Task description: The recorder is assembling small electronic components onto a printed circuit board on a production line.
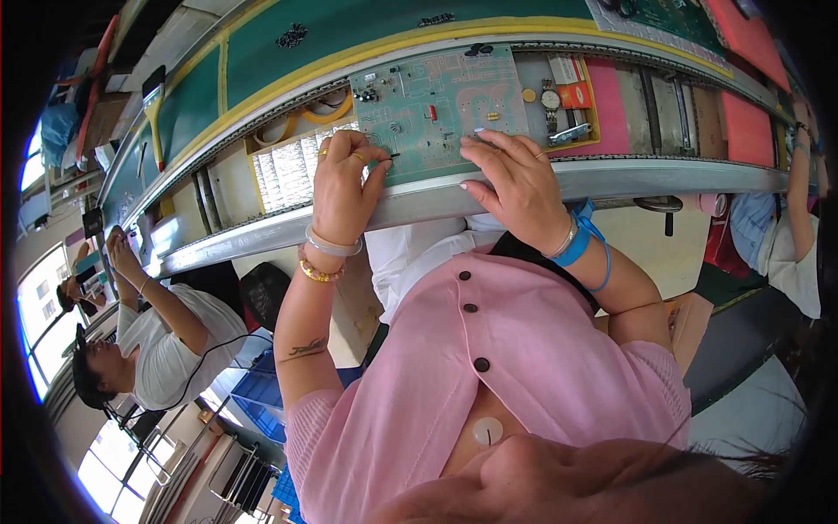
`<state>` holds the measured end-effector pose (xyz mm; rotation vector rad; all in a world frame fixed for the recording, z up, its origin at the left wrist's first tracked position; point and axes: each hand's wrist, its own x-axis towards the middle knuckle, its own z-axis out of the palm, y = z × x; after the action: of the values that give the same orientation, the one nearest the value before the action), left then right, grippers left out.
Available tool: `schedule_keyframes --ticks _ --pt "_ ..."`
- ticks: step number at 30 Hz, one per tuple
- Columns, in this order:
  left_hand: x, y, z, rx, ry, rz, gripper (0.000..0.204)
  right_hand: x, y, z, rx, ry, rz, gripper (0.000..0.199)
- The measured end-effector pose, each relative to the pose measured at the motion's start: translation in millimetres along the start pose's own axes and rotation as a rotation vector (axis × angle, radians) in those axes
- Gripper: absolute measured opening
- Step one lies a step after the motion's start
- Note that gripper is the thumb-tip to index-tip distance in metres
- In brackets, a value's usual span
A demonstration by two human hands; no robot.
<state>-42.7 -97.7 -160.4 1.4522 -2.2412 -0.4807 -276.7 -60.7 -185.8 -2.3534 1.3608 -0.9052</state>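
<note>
A green circuit board (471,79) lies across the two rails in front of me. It carries a red part (432,112), a banded resistor (492,116) and several small black parts. At the board's near left corner, my left hand (347,179) is closed, thumb and forefinger pinched at a small dark electronic component (394,155). Whether its leads sit in the board cannot be made out. My right hand (517,179) is open over the near right part of the board, its fingertips at the surface and its thumb apart by the near rail (594,177).
Beneath the rails, a yellow-edged tray (595,113) holds a wristwatch (550,100) and small boxes; tape rolls (327,106) lie left of the board. Loose black components (291,35) rest on the green mat (349,26). A brush (154,105) lies left. Other people work on both sides.
</note>
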Motion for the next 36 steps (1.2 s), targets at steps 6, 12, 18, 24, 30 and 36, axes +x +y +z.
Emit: schedule_keyframes --ticks 6,12,18,24,30,36 --pt "4.1 4.3 -3.4 0.109 -0.049 0.118 0.012 0.4 -1.4 -1.2 0.004 -0.008 0.005 0.039" --pt "8.2 5.4 -2.7 0.249 -0.07 0.248 0.013 1.2 -1.4 -0.7 0.004 -0.01 0.008 0.034" --pt "7.6 3.0 -0.6 0.194 -0.062 0.218 0.014 0.9 -1.1 1.3 -0.035 0.003 -0.026 0.034" --pt "13.8 -2.2 -5.6 0.124 -0.046 0.14 0.016 0.6 -2.2 1.3 -0.002 -0.005 0.005 0.029" --pt "64.5 -49.6 -36.5 -0.054 0.065 -0.098 0.013 -1.6 0.1 1.5 -0.059 0.033 -0.058 0.03" --pt "117.2 -138.3 -40.9 0.271 0.287 -0.045 0.012 -1.6 -1.2 1.8 -0.064 0.048 -0.056 0.028"
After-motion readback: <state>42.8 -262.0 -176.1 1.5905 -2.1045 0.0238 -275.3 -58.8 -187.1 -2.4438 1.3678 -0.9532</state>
